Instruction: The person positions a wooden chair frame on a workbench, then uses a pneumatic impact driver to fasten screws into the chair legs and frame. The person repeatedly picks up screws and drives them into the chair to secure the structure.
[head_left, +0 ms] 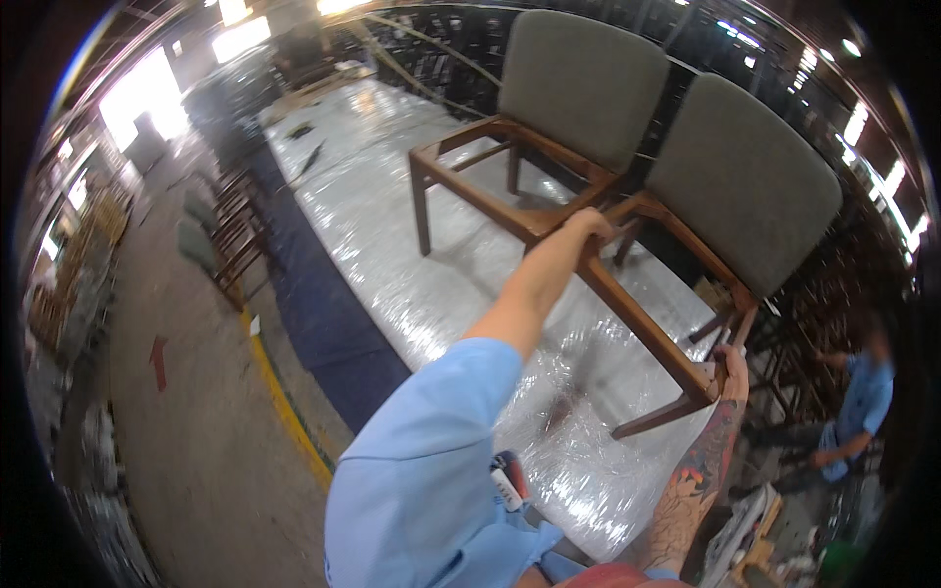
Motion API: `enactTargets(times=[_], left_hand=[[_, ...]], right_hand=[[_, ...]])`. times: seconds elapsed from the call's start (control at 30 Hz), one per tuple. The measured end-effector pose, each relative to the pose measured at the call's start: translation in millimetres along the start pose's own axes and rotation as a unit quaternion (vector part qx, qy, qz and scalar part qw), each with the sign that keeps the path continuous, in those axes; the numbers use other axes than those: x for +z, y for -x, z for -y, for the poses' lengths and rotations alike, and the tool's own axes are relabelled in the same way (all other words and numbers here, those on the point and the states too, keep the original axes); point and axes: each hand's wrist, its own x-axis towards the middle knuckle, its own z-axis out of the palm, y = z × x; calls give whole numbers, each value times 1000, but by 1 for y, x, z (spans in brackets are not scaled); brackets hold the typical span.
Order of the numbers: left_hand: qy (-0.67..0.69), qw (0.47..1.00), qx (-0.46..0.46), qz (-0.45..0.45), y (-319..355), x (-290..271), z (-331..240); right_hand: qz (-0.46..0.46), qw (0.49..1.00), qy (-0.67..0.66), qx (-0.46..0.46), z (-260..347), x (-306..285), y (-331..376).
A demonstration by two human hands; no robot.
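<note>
A wooden chair (647, 331) with a grey upholstered back and an open seat frame is between my hands. My left hand (591, 227) is closed round its frame near the left front corner, where it meets a neighbouring chair. At its right front corner, my right hand (732, 370) grips the wood; some of those fingers are hidden behind it. The neighbouring chair (470, 188), of the same kind and also without a seat pad, stands to the left. Both are over a long table (382, 211) wrapped in shiny clear plastic film.
Dark blue cloth (319, 304) runs along the table's left side. More chairs (221, 235) line the floor by a yellow stripe (284, 407). At the right, a person in a blue shirt (863, 402) is near stacked wooden frames. Black-wrapped stacks (441, 49) rise behind the table.
</note>
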Motion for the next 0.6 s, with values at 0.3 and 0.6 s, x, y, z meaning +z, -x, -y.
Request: enactTargets(times=[0.3,0.6], left_hand=[[102,973,3,-208,105,3,43],[216,929,293,-62,287,23,132]], right_hand=[[-90,986,23,-141,-18,77,152],[-169,964,-55,-197,-140,105,387]])
